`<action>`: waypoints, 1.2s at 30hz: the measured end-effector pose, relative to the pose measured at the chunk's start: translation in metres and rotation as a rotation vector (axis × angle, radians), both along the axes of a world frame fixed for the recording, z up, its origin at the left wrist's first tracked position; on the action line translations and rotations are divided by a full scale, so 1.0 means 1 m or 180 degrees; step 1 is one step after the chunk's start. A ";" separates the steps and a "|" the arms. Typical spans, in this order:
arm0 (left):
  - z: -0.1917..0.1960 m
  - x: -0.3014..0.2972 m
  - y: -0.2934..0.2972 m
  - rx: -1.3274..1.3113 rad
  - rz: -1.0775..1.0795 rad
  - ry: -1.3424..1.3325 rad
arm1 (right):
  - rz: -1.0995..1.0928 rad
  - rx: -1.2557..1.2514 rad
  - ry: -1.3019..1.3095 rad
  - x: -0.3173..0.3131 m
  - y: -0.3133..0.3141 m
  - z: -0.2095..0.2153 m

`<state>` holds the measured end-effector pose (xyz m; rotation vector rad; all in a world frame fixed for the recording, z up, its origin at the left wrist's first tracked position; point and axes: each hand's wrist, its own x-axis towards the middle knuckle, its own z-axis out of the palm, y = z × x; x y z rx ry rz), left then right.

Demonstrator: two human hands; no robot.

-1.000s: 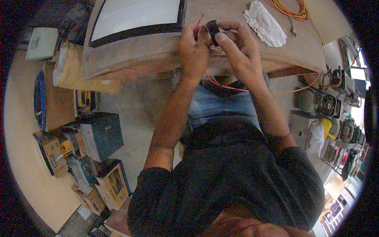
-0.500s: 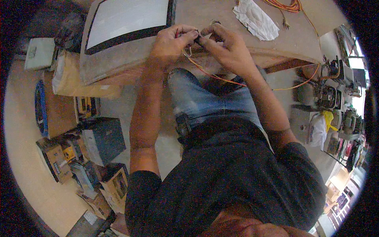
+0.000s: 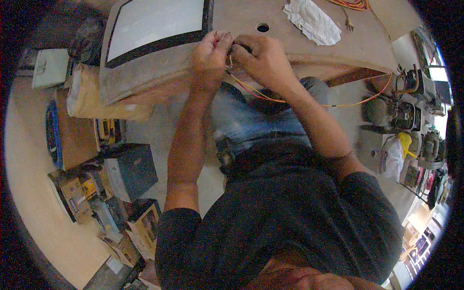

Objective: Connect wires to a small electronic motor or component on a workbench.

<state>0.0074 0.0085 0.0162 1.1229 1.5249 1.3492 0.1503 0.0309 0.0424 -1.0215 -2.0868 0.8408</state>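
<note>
Both your hands meet at the table's near edge, in what looks like close fingertip work on thin wiring.
Your left hand is curled nearly closed, thumb against forefinger, with a red wire in its pinch; your right hand is bent in beside it, but you hide its fingertips, so I cannot tell what it grips. The next move probably calls for a steady pinch and slack in the red-and-yellow cable, which hangs below your hands and runs off rightward. On the brown table lie a white panel with a black frame, a crumpled white cloth and a coiled orange cord; boxes stand on your left, dark machines on your right.
</note>
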 end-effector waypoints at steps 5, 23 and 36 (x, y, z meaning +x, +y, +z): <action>0.001 -0.017 -0.015 0.0800 -0.0698 -0.1009 | 0.0146 -0.0196 0.0295 -0.007 -0.029 0.017; -0.037 -0.027 -0.027 0.0530 -0.0335 -0.0737 | 0.0339 -0.0461 0.0616 0.003 0.001 -0.011; 0.009 -0.007 -0.021 0.0007 -0.0165 -0.0633 | 0.1477 -0.1506 0.1036 0.009 0.057 -0.055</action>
